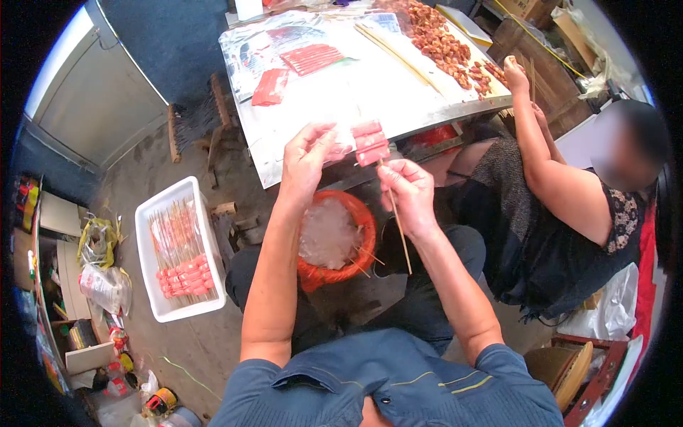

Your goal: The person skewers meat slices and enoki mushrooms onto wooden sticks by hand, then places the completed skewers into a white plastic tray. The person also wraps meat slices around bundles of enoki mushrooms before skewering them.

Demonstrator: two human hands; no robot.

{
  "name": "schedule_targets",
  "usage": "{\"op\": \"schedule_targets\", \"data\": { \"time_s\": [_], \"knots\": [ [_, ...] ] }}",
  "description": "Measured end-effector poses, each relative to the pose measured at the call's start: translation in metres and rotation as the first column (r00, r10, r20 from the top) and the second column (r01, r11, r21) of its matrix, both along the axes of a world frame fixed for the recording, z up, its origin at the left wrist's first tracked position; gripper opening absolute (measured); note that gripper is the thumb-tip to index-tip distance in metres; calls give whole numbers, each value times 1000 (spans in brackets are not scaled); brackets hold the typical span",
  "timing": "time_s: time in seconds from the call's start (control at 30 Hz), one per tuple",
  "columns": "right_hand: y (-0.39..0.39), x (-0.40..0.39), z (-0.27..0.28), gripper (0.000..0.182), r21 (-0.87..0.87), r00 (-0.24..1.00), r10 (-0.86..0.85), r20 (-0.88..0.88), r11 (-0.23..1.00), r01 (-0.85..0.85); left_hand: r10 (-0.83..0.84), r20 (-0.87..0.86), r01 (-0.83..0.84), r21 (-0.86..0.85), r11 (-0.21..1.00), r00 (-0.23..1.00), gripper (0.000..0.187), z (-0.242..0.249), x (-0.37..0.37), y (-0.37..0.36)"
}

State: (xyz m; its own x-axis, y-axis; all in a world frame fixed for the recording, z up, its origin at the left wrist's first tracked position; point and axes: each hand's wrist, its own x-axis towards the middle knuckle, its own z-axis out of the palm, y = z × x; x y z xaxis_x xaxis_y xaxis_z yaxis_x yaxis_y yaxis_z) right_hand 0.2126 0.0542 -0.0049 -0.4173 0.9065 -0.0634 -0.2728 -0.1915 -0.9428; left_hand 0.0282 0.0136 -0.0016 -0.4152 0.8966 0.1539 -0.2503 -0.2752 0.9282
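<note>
My right hand (pixel 409 192) pinches a thin wooden skewer (pixel 400 231). Several pink folded meat pieces (pixel 370 142) are threaded on its upper end, over the table's near edge. Just left of them, my left hand (pixel 309 156) is closed, with a pale pink piece (pixel 341 151) at its fingertips; its exact kind is hard to make out. Farther up the table (pixel 320 107), a row of pink meat strips (pixel 311 60) and a flat pink stack (pixel 270 87) lie on and beside plastic wrapping (pixel 249 53).
Below my hands stands an orange-lined bucket (pixel 366 217) with clear plastic inside and sticks at its edge. On the floor, a white tray (pixel 146 277) holds loaded skewers. A co-worker (pixel 548 156) sits at right, near a pile of dark red meat chunks (pixel 437 39). Bare sticks (pixel 398 55) lie on the table.
</note>
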Motion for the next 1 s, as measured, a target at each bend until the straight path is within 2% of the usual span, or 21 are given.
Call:
{"op": "schedule_targets", "data": {
  "time_s": [0.03,0.33,0.4,0.53,0.6,0.67,0.73,0.77,0.83,0.87,0.93,1.0],
  "knots": [
    [9,2,1,9,7,999,-11,-38,1000,11,71,1,-71,-12,997,997,21,0,-2,1],
    [108,19,17,6,29,986,-167,-27,985,168,160,-84,-165,-65,984,984,17,-4,-18,-4],
    [128,21,17,6,9,980,-196,41,981,196,171,-87,-177,-67,982,981,16,-4,-20,-4],
    [156,25,11,11,70,949,-125,290,992,110,188,-74,-191,-49,980,979,16,-5,-21,-5],
    [169,32,1,19,228,876,-137,463,973,31,212,-67,-215,-43,976,975,16,-3,-22,-6],
    [160,34,14,29,477,708,-341,618,879,7,244,-46,-246,-57,968,969,16,-1,-23,-7],
    [139,26,40,26,596,618,-461,637,803,-16,272,-30,-273,-39,961,962,16,-1,-24,-8],
    [139,20,39,26,596,622,-454,638,803,-25,290,-11,-290,-23,957,957,15,-1,-25,-8],
    [132,5,44,25,806,826,-402,394,583,-101,323,5,-323,-10,946,946,14,0,-28,-9],
    [127,-3,45,21,780,767,-422,484,604,-161,330,9,-330,-10,944,944,14,1,-29,-10],
    [107,-35,58,18,693,709,-322,628,646,-321,354,50,-355,-4,935,934,14,2,-32,-11],
    [97,-76,51,15,785,813,-230,535,492,-378,356,73,-357,-6,934,932,14,2,-34,-13]
  ]
}}
